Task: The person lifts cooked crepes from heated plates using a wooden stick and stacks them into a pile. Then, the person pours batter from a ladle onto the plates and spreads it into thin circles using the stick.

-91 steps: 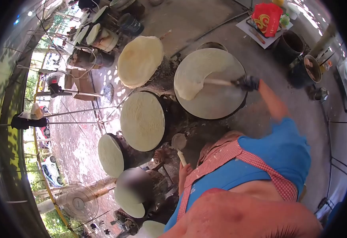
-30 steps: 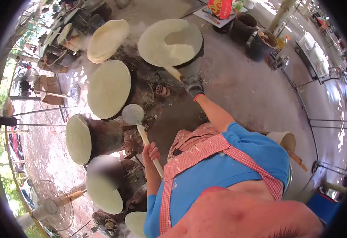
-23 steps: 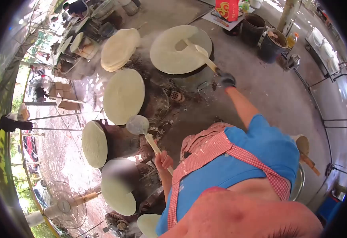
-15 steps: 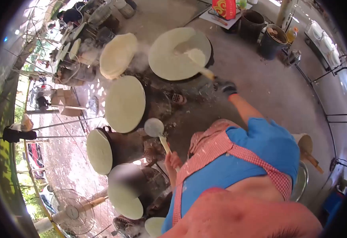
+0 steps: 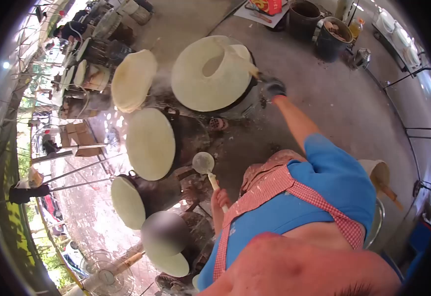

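We see pale, creamy batter (image 5: 192,85) coating the large round griddle (image 5: 248,92), interrupted by one oval patch (darker than the rest). Our gloved right hand (image 5: 273,88) is closed around a spreader (image 5: 251,68) there; well apart, our bare left hand (image 5: 220,198) clasps a ladle (image 5: 203,163).

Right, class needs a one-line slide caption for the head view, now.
Gloved right hand holds a wooden-handled tool at a round griddle spread with pale batter; bare left hand grips a ladle.

Grey floor (image 5: 334,123), sun-dappled ground (image 5: 89,212), a fan (image 5: 107,277), a cardboard box (image 5: 79,137)
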A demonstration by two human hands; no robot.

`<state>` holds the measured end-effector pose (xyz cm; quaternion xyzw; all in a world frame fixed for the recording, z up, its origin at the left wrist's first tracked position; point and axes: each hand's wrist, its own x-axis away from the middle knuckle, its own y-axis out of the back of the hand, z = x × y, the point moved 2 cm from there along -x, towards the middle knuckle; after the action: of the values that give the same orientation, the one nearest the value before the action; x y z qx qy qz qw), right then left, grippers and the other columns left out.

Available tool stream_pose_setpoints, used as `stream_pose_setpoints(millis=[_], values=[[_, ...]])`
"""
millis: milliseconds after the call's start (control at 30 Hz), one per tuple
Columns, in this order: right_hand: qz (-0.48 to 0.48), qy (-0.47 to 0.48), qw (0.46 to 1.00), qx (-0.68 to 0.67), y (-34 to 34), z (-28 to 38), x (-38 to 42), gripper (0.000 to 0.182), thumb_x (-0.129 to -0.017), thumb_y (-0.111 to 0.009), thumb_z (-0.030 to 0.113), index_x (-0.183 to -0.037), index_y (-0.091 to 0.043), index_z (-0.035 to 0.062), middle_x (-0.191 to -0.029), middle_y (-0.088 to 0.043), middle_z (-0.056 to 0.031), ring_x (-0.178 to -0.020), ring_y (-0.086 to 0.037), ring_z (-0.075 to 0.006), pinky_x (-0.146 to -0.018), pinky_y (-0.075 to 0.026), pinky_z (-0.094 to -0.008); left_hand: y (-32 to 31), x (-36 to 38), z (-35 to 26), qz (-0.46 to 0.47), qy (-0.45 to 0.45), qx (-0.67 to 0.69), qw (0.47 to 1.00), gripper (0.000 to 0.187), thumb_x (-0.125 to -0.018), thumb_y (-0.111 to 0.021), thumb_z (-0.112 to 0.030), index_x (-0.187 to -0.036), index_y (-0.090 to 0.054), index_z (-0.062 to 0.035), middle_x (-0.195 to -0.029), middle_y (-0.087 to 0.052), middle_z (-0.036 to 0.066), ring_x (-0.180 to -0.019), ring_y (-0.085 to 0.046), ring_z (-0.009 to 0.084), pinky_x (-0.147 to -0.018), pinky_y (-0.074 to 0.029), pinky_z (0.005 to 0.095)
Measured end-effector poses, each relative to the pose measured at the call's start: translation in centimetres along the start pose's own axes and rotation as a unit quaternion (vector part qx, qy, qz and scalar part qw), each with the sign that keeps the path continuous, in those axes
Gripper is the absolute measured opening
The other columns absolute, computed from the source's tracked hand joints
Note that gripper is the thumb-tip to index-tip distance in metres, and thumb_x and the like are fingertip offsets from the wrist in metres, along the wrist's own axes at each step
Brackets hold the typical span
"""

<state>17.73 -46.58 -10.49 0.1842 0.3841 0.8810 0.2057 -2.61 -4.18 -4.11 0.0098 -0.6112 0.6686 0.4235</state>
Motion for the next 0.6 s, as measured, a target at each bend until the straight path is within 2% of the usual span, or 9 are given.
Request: stream_pose_setpoints(millis=[167,300,333,433,467,500,533,567,600], values=[[-0.167,0.313,0.926,0.126,-1.7,-0.7,2.3,0.043,-0.087,-0.037,0.042,-0.092,-0.062,0.0074,-0.083,-0.059,-0.0197,-0.077,-0.058,-0.0339,-0.066,-0.045,-0.0378,1.2,-2.2,-0.2,-0.015,-0.012,-0.044,0.999,0.024,-0.089,-0.035,-0.006,-0.111,-0.046,-0.0064,-0.057,-0.027,-0.002,-0.042,-0.026,0.0054,-0.035,-0.025,0.0184],[0.074,-0.053,0.995,0.042,2.9,1.4,-3.1,0.054,-0.080,-0.040,0.050,-0.098,-0.057,0.0027,-0.087,-0.058,-0.0217,-0.079,-0.056,-0.0358,-0.071,-0.043,-0.0380,2.9,-4.1,-0.6,0.016,0.058,-0.004,0.998,0.026,-0.089,-0.035,-0.008,-0.112,-0.047,-0.0098,-0.055,-0.027,-0.002,-0.041,-0.025,0.0055,-0.035,-0.024,0.0189],[-0.010,0.000,0.999,-0.031,1.8,3.6,-7.1,0.051,-0.076,-0.046,0.047,-0.096,-0.057,0.0016,-0.094,-0.056,-0.0229,-0.089,-0.054,-0.0360,-0.076,-0.042,-0.0380,2.9,-3.5,0.0,-0.010,0.054,0.022,0.998,0.028,-0.089,-0.035,-0.009,-0.114,-0.047,-0.0119,-0.055,-0.027,-0.003,-0.041,-0.025,0.0053,-0.034,-0.024,0.0193],[0.002,0.025,0.999,0.044,3.2,7.6,-10.5,0.048,-0.078,-0.045,0.045,-0.097,-0.057,0.0028,-0.094,-0.058,-0.0206,-0.088,-0.057,-0.0315,-0.076,-0.042,-0.0374,1.7,-2.7,1.2,-0.062,0.004,-0.002,0.998,0.032,-0.089,-0.035,-0.008,-0.117,-0.045,-0.0169,-0.055,-0.027,-0.003,-0.041,-0.025,0.0049,-0.033,-0.024,0.0191],[0.060,-0.019,0.995,-0.078,4.2,7.4,-8.8,0.046,-0.079,-0.045,0.044,-0.098,-0.058,0.0040,-0.098,-0.057,-0.0191,-0.091,-0.056,-0.0284,-0.078,-0.042,-0.0363,1.4,-1.6,1.1,-0.110,-0.039,-0.053,0.992,0.034,-0.089,-0.034,-0.008,-0.119,-0.044,-0.0198,-0.055,-0.026,-0.003,-0.041,-0.025,0.0046,-0.033,-0.024,0.0188],[0.111,-0.055,0.973,-0.193,5.1,7.0,-8.0,0.044,-0.080,-0.044,0.043,-0.099,-0.058,0.0051,-0.102,-0.057,-0.0177,-0.093,-0.056,-0.0254,-0.080,-0.041,-0.0351,1.1,-1.6,1.0,-0.102,-0.039,-0.058,0.992,0.034,-0.089,-0.034,-0.008,-0.119,-0.044,-0.0198,-0.055,-0.026,-0.003,-0.041,-0.025,0.0046,-0.033,-0.024,0.0188],[-0.028,0.096,0.988,-0.114,0.8,4.8,-8.4,0.042,-0.082,-0.042,0.041,-0.103,-0.058,0.0080,-0.106,-0.056,-0.0159,-0.095,-0.055,-0.0227,-0.082,-0.041,-0.0328,1.0,-2.0,1.4,-0.025,-0.017,-0.057,0.998,0.035,-0.088,-0.036,-0.008,-0.119,-0.044,-0.0224,-0.055,-0.026,-0.003,-0.041,-0.025,0.0045,-0.033,-0.024,0.0184],[0.005,0.103,0.977,-0.185,-2.0,4.2,-6.7,0.041,-0.083,-0.042,0.039,-0.106,-0.056,0.0084,-0.108,-0.055,-0.0152,-0.095,-0.055,-0.0240,-0.082,-0.041,-0.0323,1.2,-1.4,1.4,0.037,0.003,-0.056,0.998,0.037,-0.088,-0.037,-0.007,-0.119,-0.043,-0.0249,-0.055,-0.026,-0.003,-0.041,-0.025,0.0043,-0.033,-0.024,0.0181],[0.044,0.100,0.960,-0.258,-5.0,4.0,-4.2,0.040,-0.083,-0.042,0.037,-0.108,-0.054,0.0088,-0.110,-0.054,-0.0146,-0.096,-0.055,-0.0253,-0.083,-0.041,-0.0318,1.5,-1.4,0.6,-0.028,-0.038,-0.089,0.995,0.031,-0.088,-0.038,-0.008,-0.116,-0.045,-0.0166,-0.054,-0.025,-0.003,-0.041,-0.026,0.0038,-0.034,-0.025,0.0176]])
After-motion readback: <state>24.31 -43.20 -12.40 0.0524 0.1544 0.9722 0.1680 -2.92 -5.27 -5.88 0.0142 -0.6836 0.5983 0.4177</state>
